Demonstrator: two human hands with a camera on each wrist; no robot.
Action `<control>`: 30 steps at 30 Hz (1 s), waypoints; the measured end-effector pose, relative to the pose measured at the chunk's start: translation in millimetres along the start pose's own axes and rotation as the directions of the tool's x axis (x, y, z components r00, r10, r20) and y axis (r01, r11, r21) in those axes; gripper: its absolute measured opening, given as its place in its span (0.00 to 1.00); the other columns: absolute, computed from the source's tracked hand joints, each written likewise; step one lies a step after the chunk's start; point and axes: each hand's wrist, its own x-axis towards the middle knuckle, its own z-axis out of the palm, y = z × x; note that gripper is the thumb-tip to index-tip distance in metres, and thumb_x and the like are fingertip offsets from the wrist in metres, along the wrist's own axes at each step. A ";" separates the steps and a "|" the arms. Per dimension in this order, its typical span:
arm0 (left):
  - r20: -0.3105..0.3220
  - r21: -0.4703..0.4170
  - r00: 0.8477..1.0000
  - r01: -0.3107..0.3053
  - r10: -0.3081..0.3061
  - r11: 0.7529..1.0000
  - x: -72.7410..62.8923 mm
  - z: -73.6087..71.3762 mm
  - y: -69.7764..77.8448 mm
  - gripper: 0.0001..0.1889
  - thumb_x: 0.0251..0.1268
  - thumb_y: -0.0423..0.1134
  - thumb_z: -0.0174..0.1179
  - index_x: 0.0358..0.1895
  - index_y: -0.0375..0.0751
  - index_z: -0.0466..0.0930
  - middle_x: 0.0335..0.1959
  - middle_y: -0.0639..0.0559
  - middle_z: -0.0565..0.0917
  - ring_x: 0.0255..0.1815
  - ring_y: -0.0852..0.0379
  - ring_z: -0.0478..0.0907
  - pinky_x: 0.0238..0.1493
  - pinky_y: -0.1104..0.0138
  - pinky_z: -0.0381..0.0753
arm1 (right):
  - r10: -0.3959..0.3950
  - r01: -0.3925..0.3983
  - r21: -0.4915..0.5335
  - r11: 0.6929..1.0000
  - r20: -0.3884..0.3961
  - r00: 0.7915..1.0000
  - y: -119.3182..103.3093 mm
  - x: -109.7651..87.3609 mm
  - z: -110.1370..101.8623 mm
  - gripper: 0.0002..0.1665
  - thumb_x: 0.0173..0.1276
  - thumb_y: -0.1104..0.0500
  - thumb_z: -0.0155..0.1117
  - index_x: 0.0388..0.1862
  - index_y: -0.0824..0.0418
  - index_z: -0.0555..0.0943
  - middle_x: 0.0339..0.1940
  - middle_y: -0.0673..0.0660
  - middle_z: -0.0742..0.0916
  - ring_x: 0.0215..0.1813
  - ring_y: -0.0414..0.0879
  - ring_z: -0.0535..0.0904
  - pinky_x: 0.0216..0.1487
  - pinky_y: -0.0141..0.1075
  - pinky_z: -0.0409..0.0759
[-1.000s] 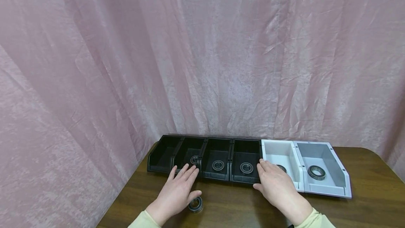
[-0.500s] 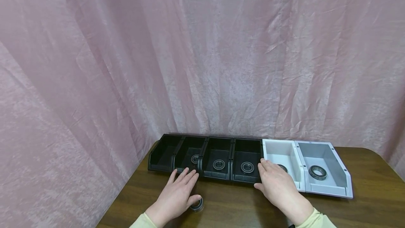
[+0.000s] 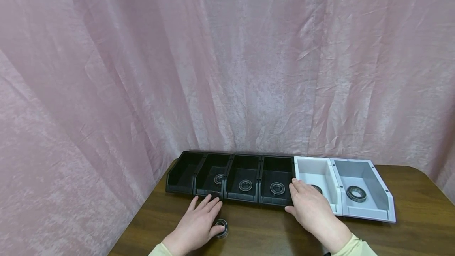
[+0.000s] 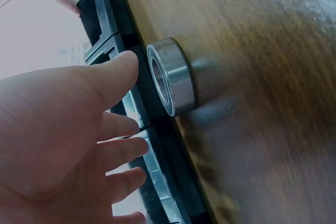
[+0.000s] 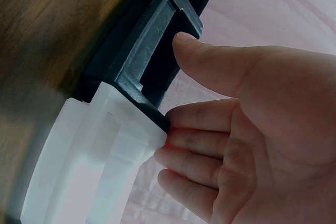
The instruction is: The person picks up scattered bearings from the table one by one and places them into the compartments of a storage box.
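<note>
A steel ball bearing (image 3: 222, 223) lies flat on the table in front of the black bins; in the left wrist view this bearing (image 4: 178, 80) is apart from the thumb. My left hand (image 3: 197, 224) hovers palm down beside it, fingers spread and thumb partly covering it in the head view. My right hand (image 3: 313, 204) has its fingers extended over the white bin (image 3: 313, 168). Its fingertips are at the seam with the neighbouring black bin (image 3: 279, 168), but whether they touch is unclear. The right hand partly hides another bearing (image 3: 317, 188) in the white bin.
Several black bins stand side by side, with single bearings (image 3: 245, 185) in some. To the right is a light grey bin (image 3: 369, 211) with a larger bearing (image 3: 356, 194). The wooden table (image 3: 423, 196) extends rightward, and a pink curtain (image 3: 249, 70) hangs behind.
My left hand has drawn back slightly from the black bins, its thumb now over a lower part of the loose bearing. The right hand stays put.
</note>
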 end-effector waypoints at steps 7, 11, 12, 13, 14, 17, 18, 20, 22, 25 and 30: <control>0.018 0.006 1.000 -0.001 0.001 1.000 -0.9 3.7 -0.2 0.37 0.76 0.61 0.68 0.77 0.40 0.79 0.78 0.44 0.79 0.81 0.38 0.71 0.78 0.32 0.66 | -0.003 0.003 0.007 1.000 0.004 1.000 -1.4 0.2 -1.3 0.38 0.67 0.50 0.84 0.63 0.78 0.84 0.69 0.75 0.84 0.71 0.69 0.81 0.73 0.58 0.80; 0.029 -0.006 1.000 0.001 -0.001 1.000 -1.1 5.3 -0.9 0.37 0.76 0.62 0.67 0.76 0.40 0.80 0.78 0.44 0.79 0.81 0.38 0.71 0.78 0.32 0.66 | -0.002 0.002 0.005 1.000 0.005 1.000 -0.9 0.4 -0.5 0.38 0.67 0.50 0.84 0.63 0.78 0.84 0.69 0.75 0.84 0.71 0.69 0.81 0.72 0.58 0.80; 0.030 -0.009 1.000 0.002 -0.001 1.000 -1.4 5.8 -1.1 0.37 0.76 0.62 0.67 0.76 0.40 0.80 0.78 0.44 0.79 0.81 0.38 0.72 0.78 0.32 0.66 | -0.001 0.001 0.006 1.000 0.005 1.000 -0.9 0.4 -0.5 0.38 0.67 0.50 0.84 0.63 0.78 0.84 0.69 0.75 0.84 0.71 0.69 0.81 0.72 0.58 0.80; 0.032 -0.011 0.999 0.001 -0.001 1.000 -1.7 6.4 -1.2 0.36 0.76 0.62 0.67 0.76 0.40 0.80 0.78 0.44 0.79 0.81 0.37 0.72 0.78 0.32 0.66 | -0.001 0.001 0.006 1.000 0.005 1.000 -1.0 0.4 -0.6 0.38 0.67 0.50 0.84 0.63 0.78 0.84 0.69 0.75 0.84 0.72 0.68 0.81 0.73 0.58 0.79; 0.034 -0.015 0.999 0.001 0.000 1.000 -1.9 6.8 -1.3 0.36 0.77 0.62 0.66 0.76 0.40 0.80 0.78 0.44 0.79 0.81 0.37 0.72 0.78 0.32 0.66 | 0.000 0.000 0.005 1.000 0.006 1.000 -0.9 0.3 -0.5 0.38 0.67 0.51 0.84 0.63 0.78 0.84 0.69 0.75 0.84 0.72 0.68 0.81 0.73 0.58 0.79; 0.037 -0.019 0.999 -0.002 0.003 1.000 -3.0 8.2 -1.6 0.35 0.77 0.62 0.66 0.75 0.41 0.81 0.78 0.44 0.79 0.81 0.37 0.71 0.78 0.31 0.66 | 0.000 0.000 0.001 1.000 0.006 1.000 -0.2 0.3 -0.1 0.39 0.67 0.50 0.84 0.63 0.78 0.83 0.68 0.75 0.84 0.71 0.69 0.81 0.72 0.59 0.80; 0.036 -0.019 0.999 -0.004 0.005 1.000 -3.3 8.4 -1.6 0.35 0.78 0.62 0.65 0.75 0.41 0.81 0.78 0.44 0.79 0.81 0.37 0.71 0.78 0.31 0.66 | 0.000 0.000 0.000 1.000 0.006 1.000 -0.3 0.3 -0.2 0.39 0.67 0.50 0.84 0.63 0.78 0.83 0.69 0.75 0.84 0.71 0.69 0.81 0.72 0.59 0.80; 0.037 -0.019 0.999 -0.007 0.007 1.000 -3.8 8.7 -1.6 0.34 0.78 0.62 0.65 0.74 0.41 0.82 0.78 0.44 0.79 0.81 0.37 0.71 0.78 0.31 0.66 | -0.001 0.001 -0.002 1.000 0.006 1.000 -0.4 0.3 -0.3 0.39 0.67 0.50 0.84 0.63 0.78 0.83 0.69 0.75 0.84 0.71 0.69 0.82 0.72 0.59 0.80; 0.038 -0.017 0.999 -0.013 0.014 1.000 -4.4 8.9 -1.4 0.33 0.79 0.63 0.64 0.73 0.42 0.83 0.77 0.44 0.79 0.81 0.37 0.72 0.77 0.31 0.67 | -0.002 0.002 -0.003 1.000 0.005 1.000 -0.6 0.4 -0.6 0.38 0.67 0.50 0.84 0.63 0.79 0.83 0.68 0.75 0.84 0.71 0.69 0.82 0.72 0.59 0.80; 0.054 -0.029 0.998 -0.023 0.024 0.999 -5.0 9.4 -0.8 0.33 0.79 0.63 0.63 0.73 0.42 0.83 0.77 0.44 0.80 0.81 0.38 0.71 0.77 0.30 0.67 | -0.002 0.002 -0.002 1.000 0.005 1.000 -1.3 0.3 -1.3 0.38 0.67 0.50 0.84 0.63 0.79 0.83 0.69 0.75 0.84 0.71 0.69 0.82 0.72 0.58 0.80; 0.109 -0.064 0.993 -0.030 0.036 0.998 -5.8 10.3 0.5 0.34 0.77 0.64 0.65 0.74 0.44 0.82 0.78 0.45 0.78 0.83 0.38 0.69 0.77 0.29 0.65 | 0.004 -0.004 0.004 1.000 0.014 1.000 -1.7 0.4 -0.8 0.38 0.67 0.51 0.84 0.63 0.78 0.83 0.69 0.75 0.84 0.72 0.69 0.81 0.73 0.58 0.79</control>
